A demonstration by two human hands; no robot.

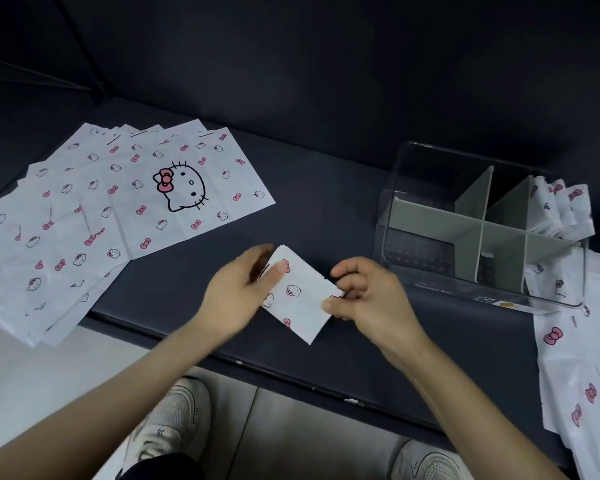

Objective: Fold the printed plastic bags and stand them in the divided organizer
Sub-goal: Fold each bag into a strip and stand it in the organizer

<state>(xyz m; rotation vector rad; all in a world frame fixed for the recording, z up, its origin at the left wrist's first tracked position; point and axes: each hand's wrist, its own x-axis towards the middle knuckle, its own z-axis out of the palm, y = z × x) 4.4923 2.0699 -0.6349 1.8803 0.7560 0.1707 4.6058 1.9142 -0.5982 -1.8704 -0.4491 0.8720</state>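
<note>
Flat bags [111, 209] left, folded bag [300, 299] centre, organizer [482, 230] right, folded bags [561, 206] inside far-right compartment

white mesh sneakers [174, 420], dark trousers [160, 467]

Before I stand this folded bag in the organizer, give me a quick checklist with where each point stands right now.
1. Grip on the folded bag: ok, the left hand and right hand pinch opposite ends.
2. Fold finished: cannot tell, the left hand is blurred.
3. Organizer upright, top open: ok.
4. Free compartment: ok, the left ones show no bags; the stood bags fill the far right one.
5. Way across: ok, only bare dark surface lies between.
</note>
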